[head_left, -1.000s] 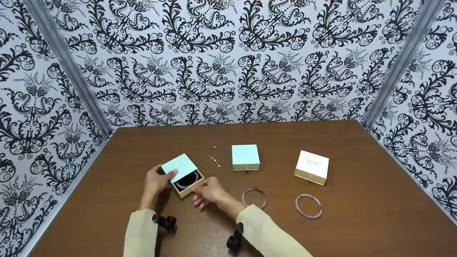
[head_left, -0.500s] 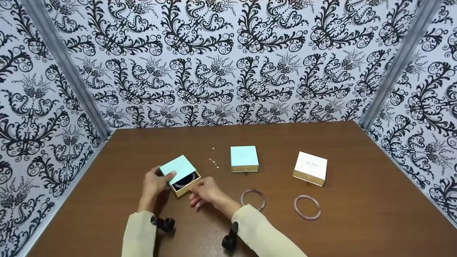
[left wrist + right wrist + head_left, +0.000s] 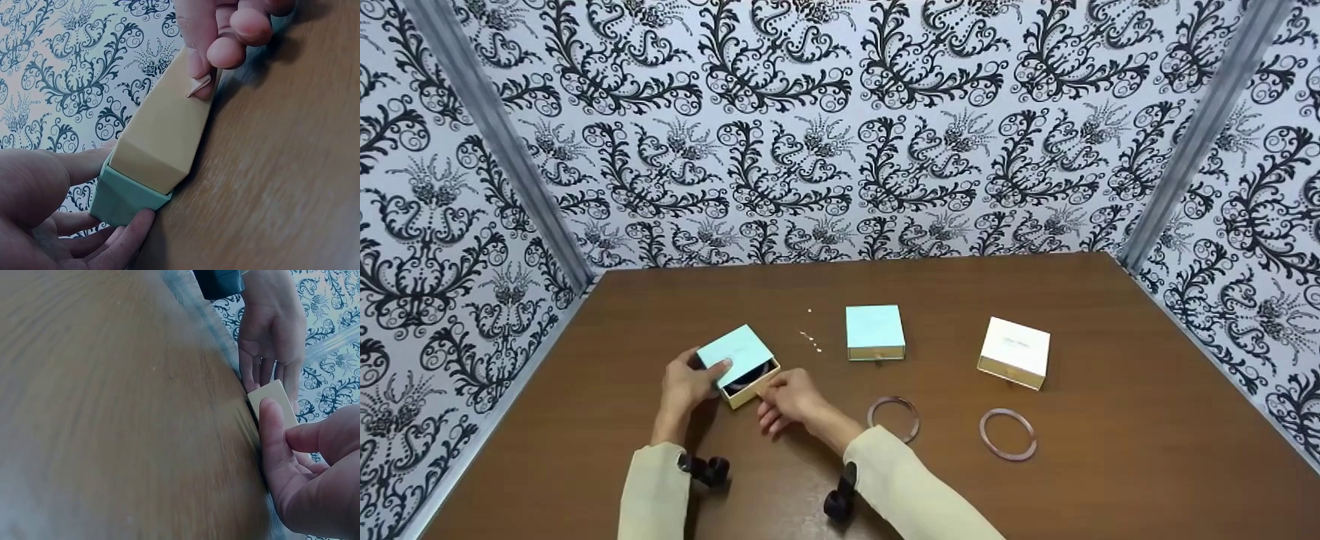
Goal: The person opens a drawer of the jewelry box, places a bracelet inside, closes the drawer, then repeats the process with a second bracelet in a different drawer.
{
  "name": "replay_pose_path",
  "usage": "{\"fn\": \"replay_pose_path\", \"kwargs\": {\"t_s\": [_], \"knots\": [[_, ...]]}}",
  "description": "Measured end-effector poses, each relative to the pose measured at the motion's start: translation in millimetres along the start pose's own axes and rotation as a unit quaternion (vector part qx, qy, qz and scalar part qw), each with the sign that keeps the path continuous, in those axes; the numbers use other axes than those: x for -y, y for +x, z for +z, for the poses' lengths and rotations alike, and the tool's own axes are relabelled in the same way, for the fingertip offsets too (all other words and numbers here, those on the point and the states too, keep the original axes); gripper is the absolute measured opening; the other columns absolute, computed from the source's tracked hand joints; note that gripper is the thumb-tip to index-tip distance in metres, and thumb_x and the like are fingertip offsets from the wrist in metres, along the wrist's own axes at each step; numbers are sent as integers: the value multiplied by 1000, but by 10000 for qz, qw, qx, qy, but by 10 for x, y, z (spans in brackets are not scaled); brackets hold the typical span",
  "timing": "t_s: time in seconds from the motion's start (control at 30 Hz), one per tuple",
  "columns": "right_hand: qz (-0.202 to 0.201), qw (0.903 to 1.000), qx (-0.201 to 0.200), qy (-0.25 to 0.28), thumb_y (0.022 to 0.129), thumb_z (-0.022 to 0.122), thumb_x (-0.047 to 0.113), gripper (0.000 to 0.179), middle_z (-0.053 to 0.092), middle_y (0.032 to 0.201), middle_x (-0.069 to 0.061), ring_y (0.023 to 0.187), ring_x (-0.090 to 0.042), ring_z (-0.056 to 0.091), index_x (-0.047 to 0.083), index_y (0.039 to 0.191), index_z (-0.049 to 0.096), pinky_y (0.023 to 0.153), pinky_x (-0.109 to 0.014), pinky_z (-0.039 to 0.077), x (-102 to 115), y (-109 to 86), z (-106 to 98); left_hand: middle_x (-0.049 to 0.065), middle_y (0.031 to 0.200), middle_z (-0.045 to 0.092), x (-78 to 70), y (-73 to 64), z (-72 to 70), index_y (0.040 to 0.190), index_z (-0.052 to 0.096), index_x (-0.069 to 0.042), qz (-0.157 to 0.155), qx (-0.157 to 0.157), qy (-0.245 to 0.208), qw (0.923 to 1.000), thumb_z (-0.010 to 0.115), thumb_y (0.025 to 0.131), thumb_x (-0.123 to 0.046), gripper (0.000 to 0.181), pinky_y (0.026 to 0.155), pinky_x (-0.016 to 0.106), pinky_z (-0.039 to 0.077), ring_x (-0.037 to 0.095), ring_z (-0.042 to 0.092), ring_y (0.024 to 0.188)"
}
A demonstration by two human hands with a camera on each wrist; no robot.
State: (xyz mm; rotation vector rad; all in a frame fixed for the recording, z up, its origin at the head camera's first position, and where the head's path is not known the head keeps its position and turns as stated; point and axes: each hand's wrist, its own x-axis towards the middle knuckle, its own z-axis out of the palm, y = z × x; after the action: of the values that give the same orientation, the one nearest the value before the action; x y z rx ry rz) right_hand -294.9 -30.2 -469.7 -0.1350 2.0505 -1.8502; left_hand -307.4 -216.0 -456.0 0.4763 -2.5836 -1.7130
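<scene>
My left hand (image 3: 682,386) grips the pale teal sleeve of a small drawer box (image 3: 736,351), its thumb lying on the top. A cream drawer (image 3: 160,121) juts partway out of the sleeve. Inside, on a dark lining, part of a bangle (image 3: 755,376) shows; the sleeve covers the rest. At the drawer's front, my right hand (image 3: 795,401) pinches a small pull tab (image 3: 198,85) between thumb and finger. The right wrist view shows this thumb (image 3: 271,424) up against the cream drawer front.
A second teal box (image 3: 874,330) and a white box (image 3: 1015,351) stand to the right. Nearer lie two pinkish bangles, one by my right forearm (image 3: 894,418) and another farther right (image 3: 1008,434). Small pale bits (image 3: 811,340) lie on the brown table (image 3: 960,300).
The drawer has slid farther into its teal sleeve, so less of the bangle shows. My right hand has moved slightly left with it, while my left hand has kept its grip.
</scene>
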Motion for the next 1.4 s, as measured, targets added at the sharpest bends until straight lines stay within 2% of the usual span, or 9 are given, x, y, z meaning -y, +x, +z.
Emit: {"fn": "replay_pose_path", "kwargs": {"t_s": [0.1, 0.33, 0.63, 0.83, 0.93, 1.1, 1.27, 1.4], "knots": [[-38, 10000, -9, -10, 98, 59, 3, 12, 67, 67, -9, 48, -12, 61, -6, 103, 65, 44, -26, 53, -4, 3, 6, 29, 142, 49, 5, 5, 6, 151, 35, 5, -36, -49, -9, 10000, 73, 93, -24, 74, 70, 26, 58, 25, 61, 100], [97, 9999, -83, -7, 98, 59, 4, 11, 64, 64, -7, 45, -12, 60, -4, 104, 64, 41, -25, 51, 3, 23, 26, 29, 146, 45, 0, -4, 0, 152, 32, 4, -111, 34, 30, 9999, 71, 94, -25, 76, 79, 32, 59, 32, 57, 112], [113, 9997, -129, -189, 100, 58, 7, 11, 65, 65, -6, 43, -13, 59, -1, 105, 65, 40, -27, 51, 4, 57, 48, 31, 148, 42, -5, -17, 2, 153, 31, 5, -112, 56, 31, 9999, 71, 95, -24, 76, 83, 36, 59, 36, 57, 116], [108, 9994, -188, -282, 100, 59, 7, 11, 64, 65, -5, 42, -14, 60, 0, 102, 66, 38, -27, 50, 8, 74, 59, 30, 148, 44, -15, -20, 6, 152, 32, 4, -160, 30, 48, 9999, 70, 95, -25, 75, 83, 34, 58, 34, 57, 115], [76, 9992, -238, -297, 100, 59, 9, 10, 65, 64, -5, 41, -14, 59, 1, 101, 67, 37, -27, 49, 4, 79, 65, 30, 146, 46, -10, -21, 3, 152, 33, 4, -79, 11, 124, 9999, 70, 95, -26, 74, 83, 33, 57, 34, 57, 116], [7, 9989, -323, -339, 99, 60, 9, 11, 67, 65, -6, 40, -14, 59, 3, 103, 68, 37, -29, 49, 6, 83, 77, 31, 147, 45, 10, -16, -9, 152, 32, 5, 61, 59, 242, 9997, 70, 95, -28, 76, 88, 36, 55, 36, 56, 120], [15, 9985, -337, -428, 100, 59, 9, 11, 66, 65, -6, 39, -14, 58, 3, 102, 68, 38, -31, 51, 24, 101, 84, 31, 150, 41, 9, -12, -11, 153, 30, 4, 24, 99, 203, 9997, 69, 95, -30, 78, 101, 46, 50, 39, 52, 127], [-49, 9975, -314, -638, 101, 57, 8, 12, 67, 65, -6, 39, -13, 58, 4, 104, 68, 38, -31, 51, 25, 110, 84, 32, 149, 42, 9, -6, -10, 152, 32, 5, 73, 29, 258, 9996, 70, 95, -29, 77, 101, 46, 50, 39, 51, 127]]}}
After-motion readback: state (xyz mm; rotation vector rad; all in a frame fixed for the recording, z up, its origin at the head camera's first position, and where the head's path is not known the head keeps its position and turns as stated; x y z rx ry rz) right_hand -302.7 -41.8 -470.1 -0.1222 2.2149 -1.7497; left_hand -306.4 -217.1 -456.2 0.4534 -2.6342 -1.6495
